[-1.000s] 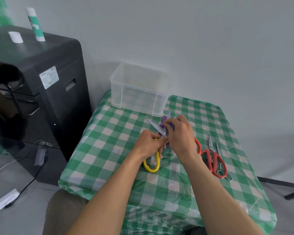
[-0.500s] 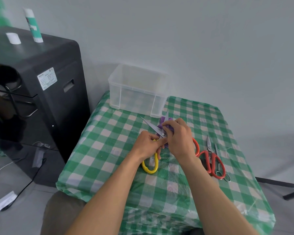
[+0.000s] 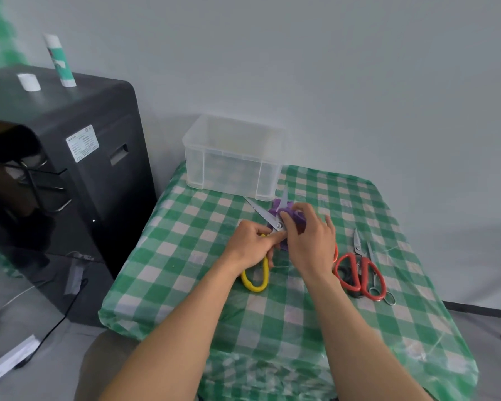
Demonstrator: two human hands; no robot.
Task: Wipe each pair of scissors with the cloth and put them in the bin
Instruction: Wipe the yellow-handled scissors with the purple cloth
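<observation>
Green-checked plastic covers the tabletop (image 3: 185,256), with a grey wall behind it. The clear bin (image 3: 232,157) stands at the far left corner, and nothing shows inside it. Your left hand (image 3: 250,246) is clenched round the handle end of the yellow scissors (image 3: 263,213), near the middle of the tabletop. One yellow loop sticks out below your fist toward the near edge. The blades are spread just beyond your knuckles: one points far-left, the other points at the bin. Your right hand (image 3: 310,244) has its fingers curled round the purple cloth (image 3: 299,220), pinching it against that second blade close to the pivot, and it touches your left hand. The red scissors (image 3: 357,246) lie flat near the right edge, well apart from your grip. A black cabinet (image 3: 70,169) stands left of the table.
</observation>
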